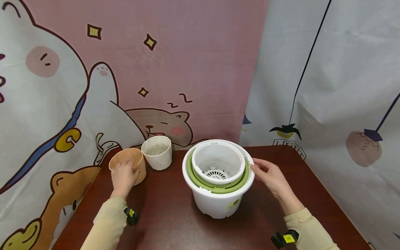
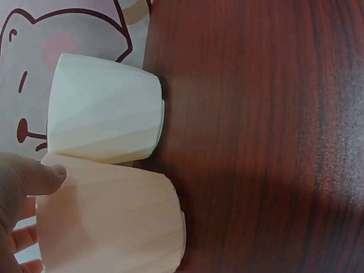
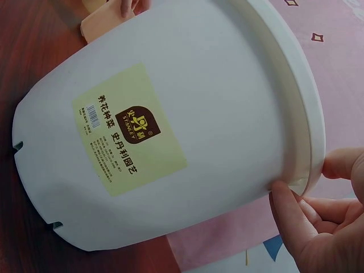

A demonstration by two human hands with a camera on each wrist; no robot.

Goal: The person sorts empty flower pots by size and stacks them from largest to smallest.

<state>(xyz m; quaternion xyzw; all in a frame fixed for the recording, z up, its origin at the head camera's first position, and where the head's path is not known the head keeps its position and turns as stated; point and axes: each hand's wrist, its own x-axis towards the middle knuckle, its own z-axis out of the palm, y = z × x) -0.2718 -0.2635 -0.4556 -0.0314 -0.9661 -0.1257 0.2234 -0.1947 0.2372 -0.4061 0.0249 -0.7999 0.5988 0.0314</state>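
Observation:
A peach flowerpot stands at the left of the table. My left hand holds it at the rim, the thumb on the outer wall and the other fingers reaching inside. Right behind it is a cream flowerpot, its side close against the peach one in the left wrist view. Near the table's middle stands a large white flowerpot with a green-rimmed pot and a smaller white pot nested in it. My right hand pinches the large pot's rim at its right side.
The dark red-brown table carries all the pots. Behind it hangs a pink cartoon-printed cloth, and a pale cloth hangs along the right. A printed label is stuck on the large pot's side.

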